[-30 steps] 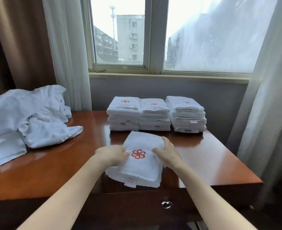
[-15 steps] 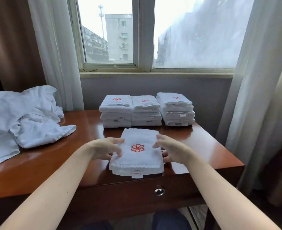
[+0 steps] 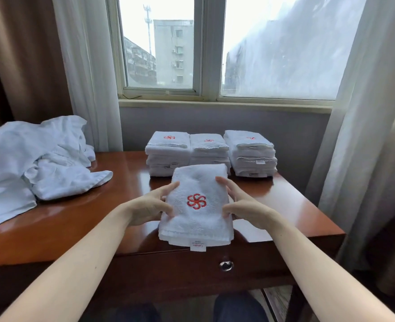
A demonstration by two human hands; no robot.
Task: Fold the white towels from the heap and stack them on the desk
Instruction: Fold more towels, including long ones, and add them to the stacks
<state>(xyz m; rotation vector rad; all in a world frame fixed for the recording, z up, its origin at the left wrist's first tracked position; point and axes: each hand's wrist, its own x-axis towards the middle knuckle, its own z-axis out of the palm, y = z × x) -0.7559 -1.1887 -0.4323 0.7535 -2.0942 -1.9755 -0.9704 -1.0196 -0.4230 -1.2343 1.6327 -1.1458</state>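
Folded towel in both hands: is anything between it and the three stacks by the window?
Nothing visible. The left hand and right hand hold the folded towel directly in front of the three stacks; its far edge overlaps the middle one in view. The heap lies off to the left on the desk.

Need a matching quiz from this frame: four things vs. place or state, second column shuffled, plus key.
Things
1. folded towel with red logo
2. towel heap
3. towel stacks
4. drawer knob

Place or state
A. crumpled, on the left end of the desk
B. on the desk's front face
C. held between the left hand and the right hand
D. neat row at the desk's far edge

Pairs: 1-C, 2-A, 3-D, 4-B
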